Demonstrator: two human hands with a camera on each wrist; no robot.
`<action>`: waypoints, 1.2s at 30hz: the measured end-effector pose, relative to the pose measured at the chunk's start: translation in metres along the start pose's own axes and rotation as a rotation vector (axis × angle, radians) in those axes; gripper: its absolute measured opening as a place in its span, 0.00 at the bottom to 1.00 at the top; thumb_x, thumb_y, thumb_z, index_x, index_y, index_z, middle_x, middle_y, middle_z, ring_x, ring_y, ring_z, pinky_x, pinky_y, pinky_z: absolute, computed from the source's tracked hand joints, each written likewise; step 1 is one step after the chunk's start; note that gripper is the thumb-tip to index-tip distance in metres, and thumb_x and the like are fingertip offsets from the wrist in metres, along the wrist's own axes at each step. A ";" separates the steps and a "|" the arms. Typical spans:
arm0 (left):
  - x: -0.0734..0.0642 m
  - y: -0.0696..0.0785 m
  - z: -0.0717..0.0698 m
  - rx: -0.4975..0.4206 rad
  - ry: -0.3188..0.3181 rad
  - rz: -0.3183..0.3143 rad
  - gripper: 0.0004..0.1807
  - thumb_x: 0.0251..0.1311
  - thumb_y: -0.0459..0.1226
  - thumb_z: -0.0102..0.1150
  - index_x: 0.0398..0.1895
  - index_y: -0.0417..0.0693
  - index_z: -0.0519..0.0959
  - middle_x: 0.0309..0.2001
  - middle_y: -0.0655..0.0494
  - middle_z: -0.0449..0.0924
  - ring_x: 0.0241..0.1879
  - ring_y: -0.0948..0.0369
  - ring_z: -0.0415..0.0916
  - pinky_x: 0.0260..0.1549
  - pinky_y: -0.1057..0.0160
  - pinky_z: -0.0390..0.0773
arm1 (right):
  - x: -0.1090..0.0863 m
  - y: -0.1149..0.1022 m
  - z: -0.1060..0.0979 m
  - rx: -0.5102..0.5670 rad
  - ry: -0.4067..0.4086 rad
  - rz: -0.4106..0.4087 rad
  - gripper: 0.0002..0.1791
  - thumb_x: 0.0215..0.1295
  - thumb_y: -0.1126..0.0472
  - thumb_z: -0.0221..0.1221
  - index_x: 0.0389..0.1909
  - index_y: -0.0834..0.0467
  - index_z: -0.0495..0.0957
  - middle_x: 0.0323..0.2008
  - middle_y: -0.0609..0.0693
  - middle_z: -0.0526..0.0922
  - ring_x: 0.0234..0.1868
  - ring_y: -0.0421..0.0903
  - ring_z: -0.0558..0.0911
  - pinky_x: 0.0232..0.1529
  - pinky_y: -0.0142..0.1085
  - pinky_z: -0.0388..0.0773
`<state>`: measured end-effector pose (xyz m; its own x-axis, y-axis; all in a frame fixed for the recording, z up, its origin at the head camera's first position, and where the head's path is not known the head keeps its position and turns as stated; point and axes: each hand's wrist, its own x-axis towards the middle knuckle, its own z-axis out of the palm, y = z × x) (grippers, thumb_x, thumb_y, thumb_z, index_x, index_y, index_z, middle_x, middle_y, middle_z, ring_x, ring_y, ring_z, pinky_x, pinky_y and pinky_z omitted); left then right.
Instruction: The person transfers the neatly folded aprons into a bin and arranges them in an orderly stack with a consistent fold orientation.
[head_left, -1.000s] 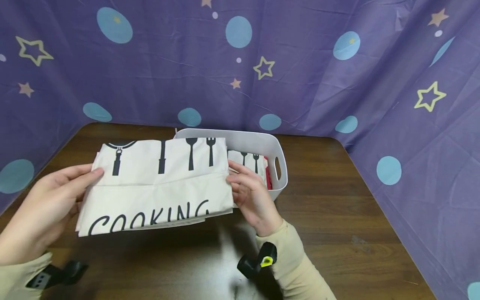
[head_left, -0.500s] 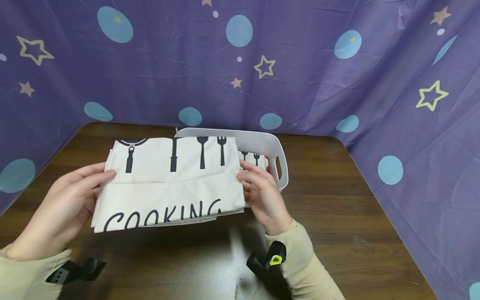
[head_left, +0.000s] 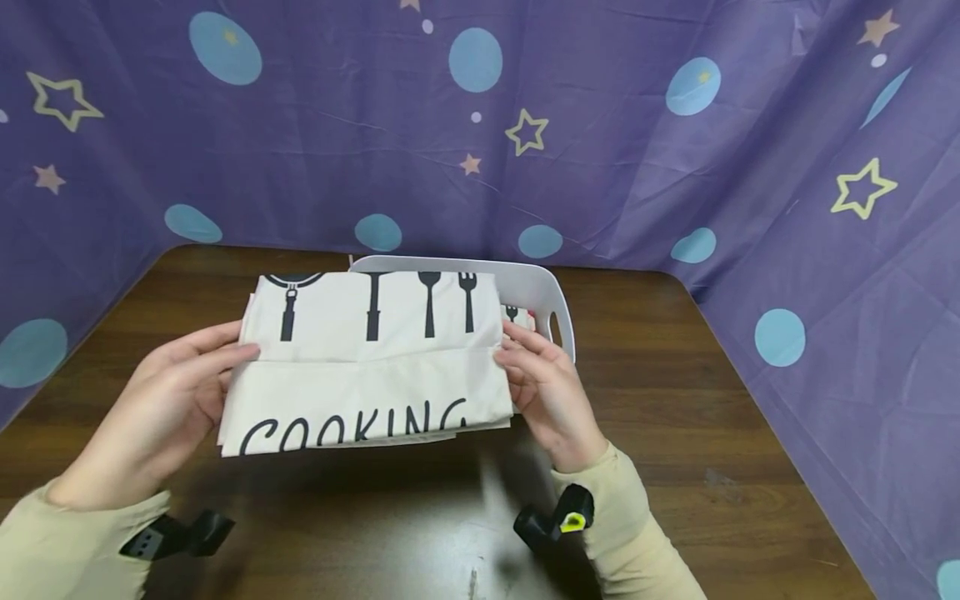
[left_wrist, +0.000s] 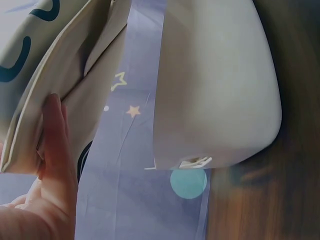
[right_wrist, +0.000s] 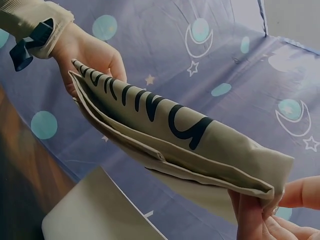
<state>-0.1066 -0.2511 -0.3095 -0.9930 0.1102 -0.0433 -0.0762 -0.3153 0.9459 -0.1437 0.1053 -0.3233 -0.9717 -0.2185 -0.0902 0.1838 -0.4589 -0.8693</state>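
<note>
In the head view a folded off-white cloth [head_left: 360, 387], printed with dark cutlery and the word "COOKING", is held up above the table between both hands. At its left edge my left hand [head_left: 161, 404] pinches it, thumb on the printed face and fingers behind. My right hand [head_left: 551, 404] pinches the opposite edge. Several folded layers show along the lower edge of the cloth [right_wrist: 170, 145] in the right wrist view. Behind it stands a white plastic basket [head_left: 532, 283], largely hidden. Inside the basket a similar fork-printed cloth [head_left: 516, 316] peeks out, with something red beside it.
A dark brown wooden table [head_left: 667, 433] lies beneath. A purple curtain [head_left: 600, 142] with stars and blue dots hangs along its back and sides. The basket's wall [left_wrist: 225, 85] is close to the left hand in the left wrist view.
Both hands have carried the folded cloth to the right and slightly up, keeping the same grip. It now covers more of the basket and the cloth inside.
</note>
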 end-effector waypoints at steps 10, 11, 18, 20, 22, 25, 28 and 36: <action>0.007 -0.007 0.013 0.022 -0.053 0.012 0.16 0.71 0.27 0.49 0.55 0.51 0.79 0.44 0.55 0.88 0.37 0.61 0.86 0.30 0.60 0.86 | -0.005 -0.006 -0.014 -0.022 0.037 -0.020 0.28 0.66 0.74 0.50 0.68 0.68 0.64 0.39 0.43 0.87 0.32 0.37 0.85 0.33 0.29 0.83; 0.007 -0.008 0.014 0.028 -0.052 0.011 0.16 0.71 0.27 0.49 0.54 0.51 0.79 0.44 0.55 0.87 0.37 0.62 0.86 0.30 0.60 0.86 | -0.005 -0.006 -0.016 -0.027 0.038 -0.021 0.28 0.66 0.74 0.50 0.68 0.68 0.64 0.39 0.43 0.87 0.32 0.37 0.85 0.33 0.29 0.83; 0.009 -0.015 0.021 0.057 -0.061 0.001 0.16 0.71 0.28 0.51 0.56 0.52 0.78 0.46 0.57 0.87 0.40 0.63 0.86 0.33 0.61 0.86 | -0.007 -0.008 -0.024 -0.061 0.053 -0.024 0.30 0.65 0.75 0.50 0.69 0.70 0.63 0.41 0.44 0.86 0.34 0.37 0.85 0.35 0.28 0.83; 0.010 -0.016 0.023 0.064 -0.060 -0.002 0.16 0.70 0.28 0.52 0.56 0.52 0.77 0.46 0.57 0.87 0.40 0.63 0.85 0.33 0.61 0.86 | -0.008 -0.009 -0.027 -0.066 0.060 -0.025 0.30 0.65 0.75 0.50 0.70 0.69 0.63 0.41 0.44 0.87 0.34 0.37 0.86 0.35 0.29 0.84; 0.011 -0.016 0.026 0.072 -0.057 -0.010 0.16 0.70 0.29 0.53 0.57 0.51 0.76 0.46 0.58 0.87 0.40 0.63 0.85 0.33 0.61 0.86 | -0.009 -0.010 -0.030 -0.072 0.067 -0.023 0.30 0.65 0.75 0.50 0.69 0.69 0.63 0.40 0.44 0.87 0.33 0.37 0.86 0.35 0.29 0.84; 0.013 -0.016 0.029 0.087 -0.049 -0.022 0.17 0.70 0.30 0.54 0.59 0.49 0.72 0.47 0.59 0.87 0.41 0.64 0.85 0.34 0.61 0.86 | -0.010 -0.012 -0.033 -0.080 0.077 -0.022 0.29 0.66 0.75 0.50 0.69 0.68 0.64 0.39 0.43 0.88 0.33 0.37 0.86 0.34 0.29 0.84; 0.015 -0.015 0.033 0.096 -0.050 -0.027 0.18 0.69 0.31 0.55 0.61 0.47 0.69 0.47 0.59 0.87 0.41 0.64 0.85 0.34 0.62 0.86 | -0.011 -0.015 -0.036 -0.088 0.079 -0.022 0.28 0.66 0.76 0.50 0.68 0.68 0.64 0.38 0.43 0.88 0.33 0.36 0.86 0.34 0.29 0.84; 0.020 -0.010 0.044 0.143 -0.055 -0.046 0.26 0.69 0.34 0.58 0.66 0.40 0.64 0.47 0.61 0.87 0.40 0.65 0.85 0.34 0.62 0.86 | -0.010 -0.023 -0.042 -0.115 0.086 -0.025 0.29 0.66 0.76 0.51 0.69 0.68 0.63 0.37 0.42 0.87 0.33 0.36 0.86 0.35 0.29 0.84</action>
<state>-0.1216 -0.2043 -0.3052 -0.9819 0.1743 -0.0741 -0.1044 -0.1719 0.9796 -0.1442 0.1541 -0.3230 -0.9858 -0.1313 -0.1048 0.1460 -0.3607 -0.9212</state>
